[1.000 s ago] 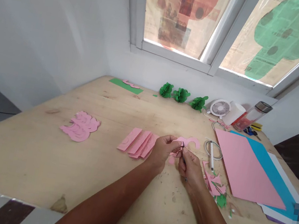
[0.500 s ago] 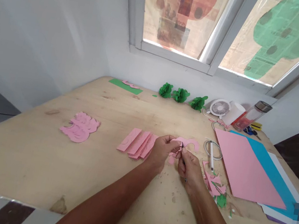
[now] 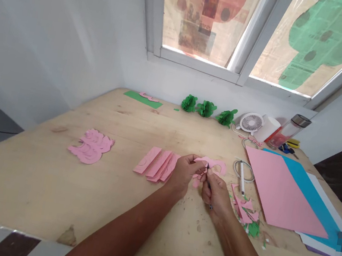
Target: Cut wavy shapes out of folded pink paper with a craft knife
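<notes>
Near the middle of the table, my left hand (image 3: 184, 175) pinches a curved pink paper cutout (image 3: 222, 167) and holds it up off the wood. My right hand (image 3: 217, 193), closed, grips a slim dark pen-shaped tool (image 3: 209, 187); its tip meets the paper beside my left fingertips. My fingers hide part of the cutout and most of the tool, so its exact kind is unclear. Folded pink paper strips (image 3: 158, 164) with drawn curves lie just left of my left hand. Farther left rests a pile of scalloped pink cutouts (image 3: 92, 146).
Pink and green paper scraps (image 3: 246, 210) and a white pen-like stick (image 3: 241, 178) lie right of my hands. Beyond them are large pink sheets (image 3: 285, 191) over blue ones. Green paper shapes (image 3: 207, 109), a small fan (image 3: 251, 123) and a bottle (image 3: 289, 132) stand along the wall.
The pink cutout has turned slightly between my fingers. My right hand and the tool have shifted a little to the left, and more of the tool's shaft shows.
</notes>
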The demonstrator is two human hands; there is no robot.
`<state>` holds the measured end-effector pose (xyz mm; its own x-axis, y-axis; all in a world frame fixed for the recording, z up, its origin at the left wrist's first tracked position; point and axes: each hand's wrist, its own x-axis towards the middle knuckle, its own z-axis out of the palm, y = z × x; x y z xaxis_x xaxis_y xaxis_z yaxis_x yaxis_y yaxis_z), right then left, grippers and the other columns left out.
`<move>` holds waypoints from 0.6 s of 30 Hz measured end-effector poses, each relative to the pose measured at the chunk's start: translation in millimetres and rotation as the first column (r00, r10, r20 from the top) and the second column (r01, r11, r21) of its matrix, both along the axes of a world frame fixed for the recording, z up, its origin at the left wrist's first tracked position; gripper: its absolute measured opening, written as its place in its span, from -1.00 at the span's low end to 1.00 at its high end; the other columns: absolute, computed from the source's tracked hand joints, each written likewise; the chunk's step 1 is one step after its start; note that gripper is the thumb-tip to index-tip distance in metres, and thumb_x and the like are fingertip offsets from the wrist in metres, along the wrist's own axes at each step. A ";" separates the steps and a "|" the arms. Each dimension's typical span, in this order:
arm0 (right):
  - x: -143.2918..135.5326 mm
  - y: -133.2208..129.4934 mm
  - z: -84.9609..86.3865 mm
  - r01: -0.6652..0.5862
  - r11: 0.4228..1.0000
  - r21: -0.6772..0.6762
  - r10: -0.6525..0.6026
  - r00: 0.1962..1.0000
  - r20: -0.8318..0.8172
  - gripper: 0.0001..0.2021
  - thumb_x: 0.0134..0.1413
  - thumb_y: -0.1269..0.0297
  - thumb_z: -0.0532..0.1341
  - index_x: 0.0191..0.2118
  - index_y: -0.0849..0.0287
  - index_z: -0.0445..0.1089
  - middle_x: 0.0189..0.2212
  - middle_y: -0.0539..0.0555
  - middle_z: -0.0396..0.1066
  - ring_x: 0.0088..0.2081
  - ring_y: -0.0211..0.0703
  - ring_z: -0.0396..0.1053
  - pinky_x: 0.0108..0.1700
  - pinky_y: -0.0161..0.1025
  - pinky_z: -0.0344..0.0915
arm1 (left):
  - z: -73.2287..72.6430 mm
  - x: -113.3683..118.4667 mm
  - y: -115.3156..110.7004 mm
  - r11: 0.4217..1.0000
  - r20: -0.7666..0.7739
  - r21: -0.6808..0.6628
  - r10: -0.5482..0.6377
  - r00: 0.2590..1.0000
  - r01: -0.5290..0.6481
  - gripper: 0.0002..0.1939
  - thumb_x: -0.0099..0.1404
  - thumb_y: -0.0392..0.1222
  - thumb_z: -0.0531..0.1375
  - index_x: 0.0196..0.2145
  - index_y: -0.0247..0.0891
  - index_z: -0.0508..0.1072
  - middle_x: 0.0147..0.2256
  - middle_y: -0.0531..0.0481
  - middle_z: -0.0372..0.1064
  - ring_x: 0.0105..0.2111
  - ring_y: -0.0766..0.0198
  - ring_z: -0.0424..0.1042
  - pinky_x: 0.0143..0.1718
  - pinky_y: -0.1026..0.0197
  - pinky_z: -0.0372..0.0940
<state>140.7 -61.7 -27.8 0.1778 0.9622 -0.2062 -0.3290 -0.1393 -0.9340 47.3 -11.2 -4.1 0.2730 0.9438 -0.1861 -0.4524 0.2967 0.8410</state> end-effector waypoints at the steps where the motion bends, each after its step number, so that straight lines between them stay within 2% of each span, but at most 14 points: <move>1: -0.1 0.1 -0.2 0.002 1.000 0.000 -0.002 1.000 -0.008 -0.62 -0.07 -0.05 0.21 -0.55 0.21 0.26 -0.85 -0.21 -0.04 -0.79 -0.48 -0.23 -0.73 -0.44 -0.33 | -0.3 0.0 -0.1 1.000 0.000 0.001 0.000 1.000 0.000 -0.86 -0.09 -0.26 0.29 -0.54 -0.37 0.42 -0.63 0.07 0.31 -0.61 0.41 0.27 -0.54 0.32 0.17; 8: 0.4 0.9 -0.9 0.015 1.000 0.011 -0.015 0.999 -0.045 -0.64 -0.08 -0.02 0.22 -0.55 0.21 0.25 -0.84 -0.21 -0.04 -0.79 -0.48 -0.22 -0.74 -0.45 -0.32 | -1.2 0.4 -1.6 0.997 -0.011 0.054 -0.051 0.999 0.052 -0.85 -0.05 -0.23 0.28 -0.50 -0.36 0.45 -0.61 0.06 0.32 -0.60 0.42 0.26 -0.51 0.32 0.17; 18: -0.4 0.0 0.7 -0.008 1.000 -0.001 0.008 0.998 -0.055 -0.64 -0.08 -0.01 0.22 -0.56 0.21 0.25 -0.85 -0.21 -0.05 -0.79 -0.48 -0.23 -0.74 -0.44 -0.32 | -1.5 0.9 -2.9 0.998 0.010 0.051 -0.024 1.000 0.023 -0.87 -0.04 -0.23 0.26 -0.51 -0.35 0.43 -0.57 0.04 0.36 -0.60 0.40 0.29 -0.53 0.31 0.18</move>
<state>140.2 -61.7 -27.1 0.1581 0.9635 -0.2161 -0.3783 -0.1431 -0.9146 48.2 -14.1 -5.5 0.2968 0.9453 -0.1352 -0.4549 0.2645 0.8504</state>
